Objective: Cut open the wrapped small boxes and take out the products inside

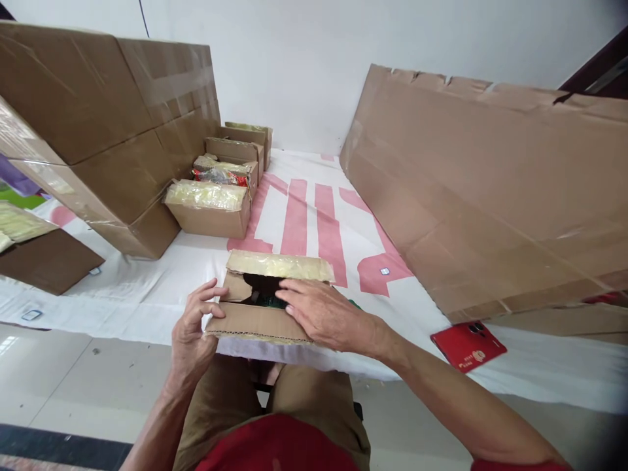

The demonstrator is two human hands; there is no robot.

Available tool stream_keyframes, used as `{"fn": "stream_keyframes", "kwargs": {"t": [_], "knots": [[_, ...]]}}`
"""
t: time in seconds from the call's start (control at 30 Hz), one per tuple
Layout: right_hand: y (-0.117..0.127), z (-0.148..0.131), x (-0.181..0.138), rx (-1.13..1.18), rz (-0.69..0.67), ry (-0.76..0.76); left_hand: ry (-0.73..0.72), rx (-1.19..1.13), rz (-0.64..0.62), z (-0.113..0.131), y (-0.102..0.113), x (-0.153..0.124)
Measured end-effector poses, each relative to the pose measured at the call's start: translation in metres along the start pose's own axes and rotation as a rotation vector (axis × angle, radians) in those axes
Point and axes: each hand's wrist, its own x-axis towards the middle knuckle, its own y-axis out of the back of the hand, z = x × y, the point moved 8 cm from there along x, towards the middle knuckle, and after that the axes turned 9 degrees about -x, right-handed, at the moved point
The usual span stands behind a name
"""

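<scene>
A small cardboard box (265, 322) sits at the table's near edge, its top partly open. Its far flap (279, 265) carries yellowish tape and stands up; a side flap (237, 288) is folded inward at the left. Inside it is dark, with a bit of something green that I cannot make out. At the box's left end, my left hand (193, 327) grips the corner with bent fingers and thumb. Over the right end lies my right hand (333, 317), fingers stretched out flat across the flap toward the opening.
Large taped cartons (118, 118) are stacked at the left. Several small open boxes (209, 216) stand in a row beside them, another box (49, 261) farther left. A big cardboard sheet (490, 196) leans at the right, near a red phone (464, 347). A white-and-pink cloth (328, 222) covers the table.
</scene>
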Motion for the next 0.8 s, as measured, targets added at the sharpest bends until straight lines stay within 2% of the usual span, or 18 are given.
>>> {"fn": "stream_keyframes", "kwargs": {"t": [0.17,0.3,0.33,0.4,0.47,0.5,0.53,0.67,0.73,0.8], "knots": [[0.008,0.029,0.025,-0.22,0.1,-0.187,-0.058,-0.014,-0.033,0.001,-0.001,-0.001],[-0.01,0.061,0.044,-0.157,-0.098,-0.234,-0.036,-0.028,-0.035,-0.003,-0.003,-0.002],[-0.012,0.064,0.047,-0.143,-0.124,-0.226,-0.028,-0.03,-0.03,-0.004,-0.004,-0.002],[-0.005,0.061,0.051,-0.159,-0.067,-0.206,-0.024,-0.042,-0.015,-0.005,-0.005,-0.003],[0.006,0.05,0.053,-0.185,0.014,-0.163,-0.028,-0.053,0.001,-0.005,-0.007,-0.003],[0.006,0.043,0.055,-0.178,-0.004,-0.128,-0.03,-0.056,0.008,-0.005,-0.008,-0.003],[0.001,0.036,0.057,-0.162,-0.08,-0.09,-0.029,-0.057,0.016,-0.005,-0.009,-0.002],[-0.049,0.028,0.067,-0.131,-0.571,-0.02,-0.004,-0.054,0.05,-0.006,-0.009,-0.001],[-0.071,0.034,0.076,-0.135,-0.663,-0.045,0.005,-0.054,0.068,-0.005,-0.009,0.0],[-0.087,0.039,0.085,-0.117,-0.663,-0.06,0.013,-0.051,0.083,-0.004,-0.01,0.0]]}}
